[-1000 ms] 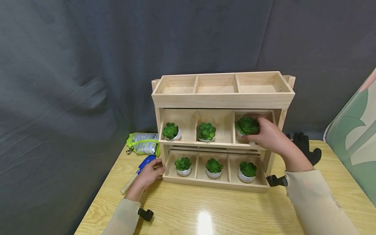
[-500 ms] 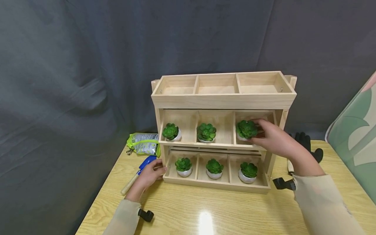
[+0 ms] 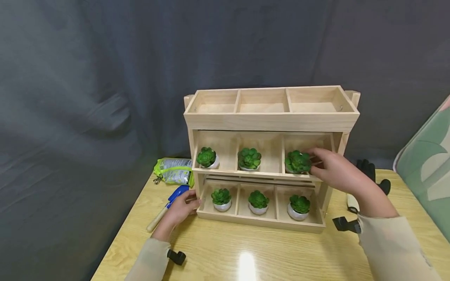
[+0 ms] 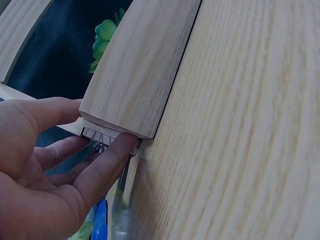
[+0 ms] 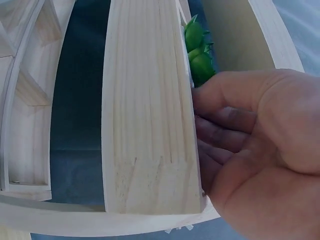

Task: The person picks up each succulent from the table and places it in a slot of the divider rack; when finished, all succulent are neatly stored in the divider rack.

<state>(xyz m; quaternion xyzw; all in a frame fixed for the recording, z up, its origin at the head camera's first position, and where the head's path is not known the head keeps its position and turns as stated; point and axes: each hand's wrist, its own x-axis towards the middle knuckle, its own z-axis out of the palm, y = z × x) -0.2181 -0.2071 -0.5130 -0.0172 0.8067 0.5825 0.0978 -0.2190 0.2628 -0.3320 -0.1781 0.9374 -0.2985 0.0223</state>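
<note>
A three-tier wooden plant stand (image 3: 270,121) stands on the table. My left hand (image 3: 181,208) holds its lower left corner; in the left wrist view, the fingers (image 4: 102,170) curl round the end of the bottom tray (image 4: 135,75). My right hand (image 3: 332,169) reaches into the middle tier's right compartment. Its fingers grip the right side of a potted succulent (image 3: 298,161), whose pot is mostly hidden. Behind the front board (image 5: 150,110), the right wrist view shows green leaves (image 5: 199,55) by the curled fingers. Two more succulents, left (image 3: 206,157) and centre (image 3: 249,158), sit in that tier.
Each bottom compartment holds a white-potted succulent: left (image 3: 221,198), middle (image 3: 258,201), right (image 3: 299,206). Left of the stand lie a green bag (image 3: 174,171) and a blue trowel (image 3: 177,193) with a wooden handle. Black gloves (image 3: 367,169) lie at right.
The right succulent in the middle tier has come down and forward, level with its neighbours. My right hand has shifted right and down with it. The left hand keeps its place on the stand.
</note>
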